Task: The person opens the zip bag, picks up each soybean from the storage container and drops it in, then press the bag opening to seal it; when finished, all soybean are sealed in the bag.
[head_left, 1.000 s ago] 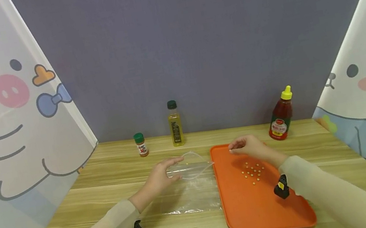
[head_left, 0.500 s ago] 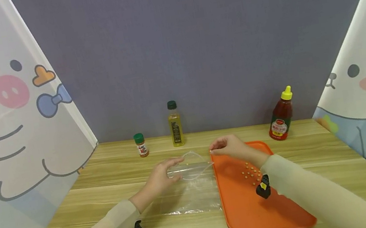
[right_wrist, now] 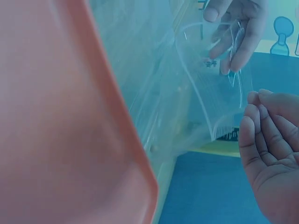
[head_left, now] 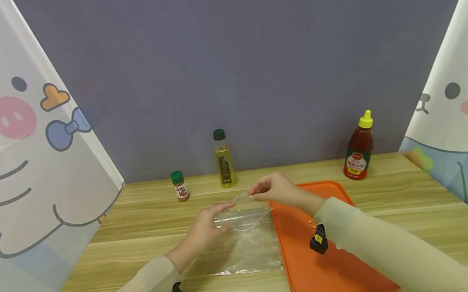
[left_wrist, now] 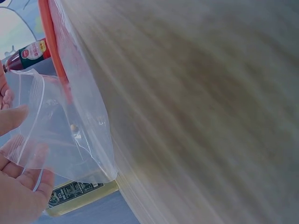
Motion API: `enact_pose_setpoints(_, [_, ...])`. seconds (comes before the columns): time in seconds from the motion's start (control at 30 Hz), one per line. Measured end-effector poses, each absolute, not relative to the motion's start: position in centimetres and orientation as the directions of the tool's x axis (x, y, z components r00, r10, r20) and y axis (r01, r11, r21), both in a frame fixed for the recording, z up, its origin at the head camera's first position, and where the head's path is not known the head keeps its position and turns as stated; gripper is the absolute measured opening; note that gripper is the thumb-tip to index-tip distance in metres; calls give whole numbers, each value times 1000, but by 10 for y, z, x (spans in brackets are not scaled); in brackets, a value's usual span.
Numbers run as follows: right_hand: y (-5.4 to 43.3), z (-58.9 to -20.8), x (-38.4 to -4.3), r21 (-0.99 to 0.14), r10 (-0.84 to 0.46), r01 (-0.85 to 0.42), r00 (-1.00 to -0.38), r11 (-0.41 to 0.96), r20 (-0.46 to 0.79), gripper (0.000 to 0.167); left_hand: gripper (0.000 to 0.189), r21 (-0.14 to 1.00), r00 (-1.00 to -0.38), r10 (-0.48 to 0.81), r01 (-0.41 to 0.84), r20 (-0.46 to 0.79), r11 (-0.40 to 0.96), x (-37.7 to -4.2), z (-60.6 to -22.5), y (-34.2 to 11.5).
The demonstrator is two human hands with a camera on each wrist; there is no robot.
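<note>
A clear zip-top plastic bag [head_left: 243, 253] lies toward me with its mouth raised and spread. My left hand [head_left: 206, 227] holds that mouth apart, thumb on the near edge and fingers at the far edge. Over the mouth's far right side, my right hand [head_left: 275, 188] pinches a small pale soybean [head_left: 250, 195] between thumb and fingertips. Those fingertips [right_wrist: 254, 98] sit together near the bag's rim in the right wrist view. Inside the bag, a soybean [left_wrist: 74, 127] shows in the left wrist view. More soybeans [head_left: 310, 221] lie on the orange tray [head_left: 325, 275], mostly hidden by my right forearm.
At the back stand a green-capped spice jar [head_left: 180, 186], an oil bottle [head_left: 224, 159] and a red sauce bottle [head_left: 358, 147] with a yellow cap. The tray's left rim adjoins the bag. A grey panel [head_left: 220, 65] rises behind the wooden table.
My right hand has moved left from over the tray to the bag's mouth, carrying the soybean. My left hand and the bag have stayed in place.
</note>
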State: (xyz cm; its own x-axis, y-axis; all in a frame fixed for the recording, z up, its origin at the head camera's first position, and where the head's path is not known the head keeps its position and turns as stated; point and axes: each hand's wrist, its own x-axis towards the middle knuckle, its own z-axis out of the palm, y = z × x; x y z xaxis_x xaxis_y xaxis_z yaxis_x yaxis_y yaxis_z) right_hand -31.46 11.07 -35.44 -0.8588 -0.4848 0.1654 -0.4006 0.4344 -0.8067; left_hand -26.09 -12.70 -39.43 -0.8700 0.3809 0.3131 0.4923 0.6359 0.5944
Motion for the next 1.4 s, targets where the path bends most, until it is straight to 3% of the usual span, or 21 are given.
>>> enact_pose_setpoints(0.77, [110, -352, -312, -781, -484, -431, -854, 453, 192, 14, 56, 581, -861, 387, 509, 330, 635, -261, -396, -128])
enact_pose_setpoints(1.4, [178, -358, -315, -774, -389, -344, -911, 532, 137, 16, 54, 575, -844, 404, 536, 352, 618, -262, -400, -132])
